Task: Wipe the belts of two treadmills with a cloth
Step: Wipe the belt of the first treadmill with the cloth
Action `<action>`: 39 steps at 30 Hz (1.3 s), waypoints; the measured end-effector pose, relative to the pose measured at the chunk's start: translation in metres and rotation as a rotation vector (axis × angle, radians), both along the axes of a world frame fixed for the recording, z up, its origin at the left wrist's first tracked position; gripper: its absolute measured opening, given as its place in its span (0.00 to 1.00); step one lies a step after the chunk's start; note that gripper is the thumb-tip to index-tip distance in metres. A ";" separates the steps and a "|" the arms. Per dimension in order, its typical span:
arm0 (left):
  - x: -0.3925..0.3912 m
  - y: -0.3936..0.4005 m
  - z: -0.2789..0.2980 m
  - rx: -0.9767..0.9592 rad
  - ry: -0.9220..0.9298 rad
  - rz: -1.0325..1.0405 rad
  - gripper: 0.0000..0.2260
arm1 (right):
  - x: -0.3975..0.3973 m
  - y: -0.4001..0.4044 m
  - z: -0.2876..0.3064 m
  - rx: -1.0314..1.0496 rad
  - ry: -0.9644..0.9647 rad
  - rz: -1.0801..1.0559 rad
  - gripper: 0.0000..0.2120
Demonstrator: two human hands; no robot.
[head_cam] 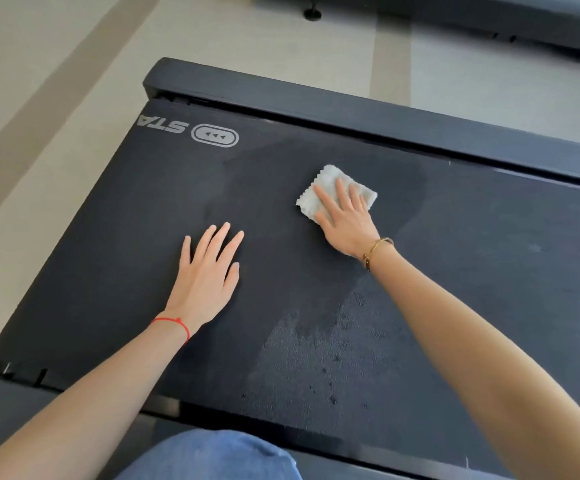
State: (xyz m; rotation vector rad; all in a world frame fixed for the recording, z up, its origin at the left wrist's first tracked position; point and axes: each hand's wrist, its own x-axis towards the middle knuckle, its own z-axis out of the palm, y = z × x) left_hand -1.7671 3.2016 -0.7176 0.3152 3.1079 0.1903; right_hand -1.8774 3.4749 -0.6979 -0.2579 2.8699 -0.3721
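**Inspector:** White, fluffy folded cloth (335,192) with a zigzag edge: where does it lie?

**Me:** Flat on the black textured treadmill belt (489,254), toward its far side, near the dark far side rail (350,109). My right hand (345,220) presses it down with straight, spread fingers; nothing is curled round it. The cloth's far and left corners stick out past my fingertips.

**Inspector:** And the other hand?

**Me:** My left hand (208,271) rests palm down on the bare belt, fingers straight and slightly fanned, holding nothing. It sits well apart from the cloth, nearer to me and to the left.

**Inspector:** Condition of the belt?

**Me:** A darker patch surrounds the cloth and runs between my hands. Closer to me lies a paler, greyish area with small dark specks (330,382). A grey printed logo with three arrows (215,135) sits near the belt's left end.

**Inspector:** Anything further?

**Me:** A thin red string bracelet (174,323) on my left wrist, a gold-coloured bangle (376,249) on my right. My knee in blue denim (219,455) shows at the bottom edge. Beyond lies a beige tiled floor (56,64), and part of a second dark treadmill (524,22) at top right.
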 end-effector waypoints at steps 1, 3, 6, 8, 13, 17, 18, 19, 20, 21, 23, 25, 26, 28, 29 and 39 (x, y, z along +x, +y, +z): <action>0.004 -0.002 0.000 0.004 0.001 0.001 0.25 | 0.018 -0.004 0.001 0.012 0.022 0.064 0.25; 0.015 -0.006 -0.001 0.001 0.002 0.009 0.24 | 0.068 -0.012 0.004 0.036 0.056 0.234 0.24; 0.031 -0.007 -0.004 -0.011 -0.001 0.014 0.24 | 0.152 -0.016 0.005 0.017 0.025 0.450 0.24; 0.036 -0.005 -0.005 0.004 -0.002 0.034 0.24 | 0.172 -0.011 0.008 0.037 0.024 0.484 0.24; 0.037 -0.008 -0.009 0.034 -0.012 0.016 0.25 | 0.133 -0.029 0.010 0.212 0.104 0.447 0.27; 0.047 -0.012 -0.013 0.049 0.013 -0.005 0.25 | 0.155 -0.041 -0.007 0.175 0.154 0.349 0.27; 0.047 -0.012 -0.015 0.059 0.016 -0.005 0.25 | 0.164 -0.045 -0.011 0.154 0.164 0.338 0.27; 0.048 -0.012 -0.016 0.068 0.013 -0.009 0.25 | 0.176 -0.049 -0.013 0.139 0.166 0.340 0.27; 0.050 -0.012 -0.017 0.070 0.014 -0.005 0.25 | 0.190 -0.054 -0.014 0.124 0.168 0.346 0.27; 0.052 -0.011 -0.017 0.064 0.028 0.003 0.25 | 0.205 -0.059 -0.015 0.110 0.172 0.351 0.28; 0.052 -0.009 -0.017 0.065 0.044 0.009 0.25 | 0.236 -0.067 -0.016 0.076 0.177 0.375 0.28; 0.054 -0.007 -0.016 0.090 0.043 0.019 0.25 | 0.260 -0.070 -0.016 0.064 0.174 0.407 0.28; 0.057 -0.006 -0.016 0.099 0.046 0.027 0.25 | 0.266 -0.070 -0.017 0.073 0.168 0.422 0.28; 0.064 -0.004 -0.016 0.108 0.048 0.034 0.26 | 0.263 -0.064 -0.015 0.117 0.156 0.440 0.29; 0.067 -0.004 -0.016 0.110 0.048 0.035 0.26 | 0.253 -0.058 -0.014 0.159 0.164 0.416 0.29; 0.071 -0.006 -0.017 0.137 0.078 0.034 0.25 | 0.267 -0.068 -0.012 0.078 0.111 0.198 0.29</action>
